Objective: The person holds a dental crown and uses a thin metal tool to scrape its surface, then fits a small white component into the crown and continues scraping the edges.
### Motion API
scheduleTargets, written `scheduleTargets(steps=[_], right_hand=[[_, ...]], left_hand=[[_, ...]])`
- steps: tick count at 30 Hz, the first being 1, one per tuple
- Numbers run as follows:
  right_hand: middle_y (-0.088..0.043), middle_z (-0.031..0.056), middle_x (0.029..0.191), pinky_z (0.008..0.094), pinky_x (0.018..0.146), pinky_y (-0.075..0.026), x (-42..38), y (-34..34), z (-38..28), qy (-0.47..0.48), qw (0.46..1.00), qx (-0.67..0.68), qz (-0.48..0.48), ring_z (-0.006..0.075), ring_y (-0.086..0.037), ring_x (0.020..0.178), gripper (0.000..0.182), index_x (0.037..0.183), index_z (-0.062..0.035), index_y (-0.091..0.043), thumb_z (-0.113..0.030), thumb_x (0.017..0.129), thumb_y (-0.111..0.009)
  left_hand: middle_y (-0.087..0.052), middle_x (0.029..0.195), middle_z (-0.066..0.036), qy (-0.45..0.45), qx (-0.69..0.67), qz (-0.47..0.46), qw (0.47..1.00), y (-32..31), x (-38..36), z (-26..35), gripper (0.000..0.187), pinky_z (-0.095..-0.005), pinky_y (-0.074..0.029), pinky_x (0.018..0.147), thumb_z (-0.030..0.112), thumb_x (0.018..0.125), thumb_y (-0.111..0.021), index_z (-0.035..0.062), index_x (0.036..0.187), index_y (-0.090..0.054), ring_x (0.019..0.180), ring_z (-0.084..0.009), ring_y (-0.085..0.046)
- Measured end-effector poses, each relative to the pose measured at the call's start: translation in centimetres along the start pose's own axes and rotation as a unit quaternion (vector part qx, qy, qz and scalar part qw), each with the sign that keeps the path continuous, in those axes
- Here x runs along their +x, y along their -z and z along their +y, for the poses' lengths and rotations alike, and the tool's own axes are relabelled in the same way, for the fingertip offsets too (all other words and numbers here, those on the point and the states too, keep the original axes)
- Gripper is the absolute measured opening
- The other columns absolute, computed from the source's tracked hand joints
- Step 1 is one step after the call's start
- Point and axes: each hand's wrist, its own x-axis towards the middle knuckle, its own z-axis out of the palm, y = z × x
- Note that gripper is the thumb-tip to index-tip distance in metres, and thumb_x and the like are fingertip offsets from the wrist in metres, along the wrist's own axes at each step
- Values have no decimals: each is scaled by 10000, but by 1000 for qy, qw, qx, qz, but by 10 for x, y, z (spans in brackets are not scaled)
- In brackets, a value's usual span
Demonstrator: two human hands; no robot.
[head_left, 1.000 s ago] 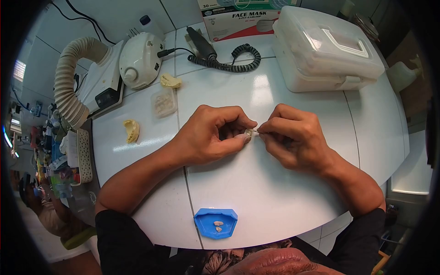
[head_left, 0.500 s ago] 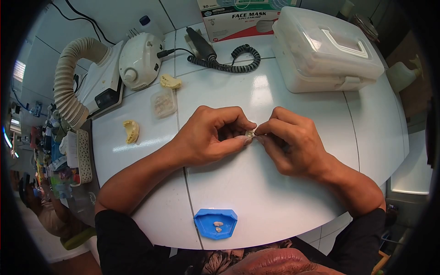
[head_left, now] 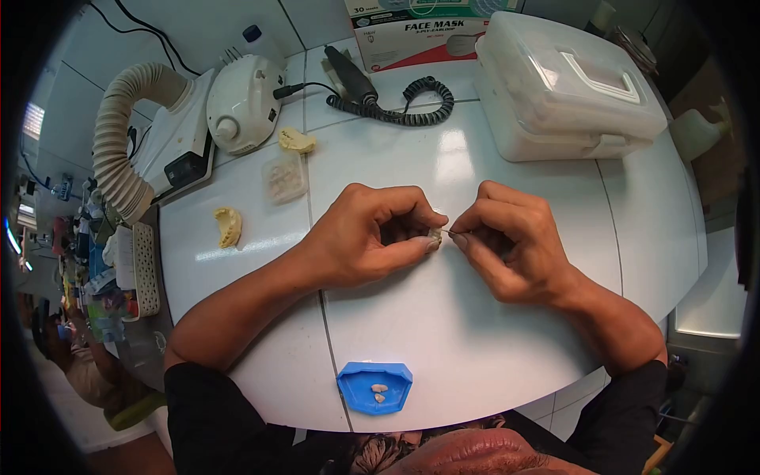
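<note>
My left hand (head_left: 368,233) is closed, pinching a small whitish tooth-like piece (head_left: 435,234) between thumb and fingertips over the middle of the table. Just to its right, my right hand (head_left: 514,241) is closed on a thin, dark, needle-like tool (head_left: 447,231). The tool's tip points at the piece; whether they touch is too small to tell. Most of the tool is hidden inside my right fingers. Nearer my body, a blue tray (head_left: 345,383) holds a few pale tooth-shaped pieces (head_left: 379,389).
At left stand a yellowish dental cast (head_left: 228,227), another cast piece (head_left: 297,141), a clear box (head_left: 284,178) of pale pieces, a white control unit (head_left: 241,103) and a ribbed hose (head_left: 119,134). Behind are a black handpiece (head_left: 351,74), a mask box (head_left: 419,43) and a translucent case (head_left: 562,95).
My right hand has drawn slightly right, away from the whitish piece, so the thin tool shows between the hands. My left hand keeps its pinch.
</note>
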Motion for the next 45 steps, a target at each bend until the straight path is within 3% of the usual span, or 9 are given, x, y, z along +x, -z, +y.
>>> scheduleTargets(steps=[45], right_hand=[[-582, 83, 752, 370, 517, -432, 0, -1, 2, 38, 999, -15, 0, 215, -570, 558, 95, 873, 10, -740, 74, 814, -779]], left_hand=[[-829, 1024, -118, -10, -27, -3, 1000, -3, 1, -5, 203, -271, -625, 847, -1, 970, -800, -61, 1163, -786, 949, -129, -782]])
